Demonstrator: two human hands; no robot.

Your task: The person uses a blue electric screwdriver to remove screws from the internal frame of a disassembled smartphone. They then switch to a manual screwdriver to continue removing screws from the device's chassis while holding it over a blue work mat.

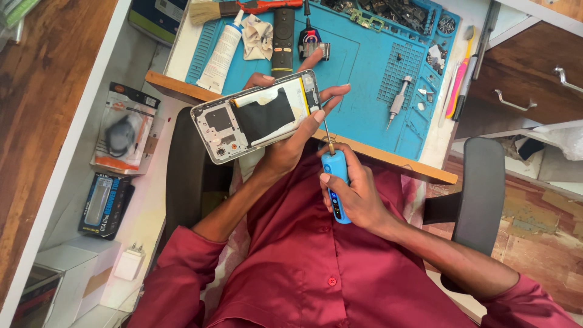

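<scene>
Two hands busy | left hand (285, 143) clasps opened phone (258, 115) above blue mat (358, 67) | right hand (358, 197) wraps blue electric screwdriver (336, 182), bit at phone's edge | risk: bit slips, likely gouging battery.

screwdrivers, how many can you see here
2: a blue electric screwdriver in the right hand, and a silver manual one lying on the blue mat. Others may hide among the clutter.

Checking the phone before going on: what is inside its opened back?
Inside the phone, held by the left hand, a black cover sits over a pale battery, with the camera area at its left end. Parts beneath the cover are hidden. The right hand holds a blue screwdriver.
</scene>
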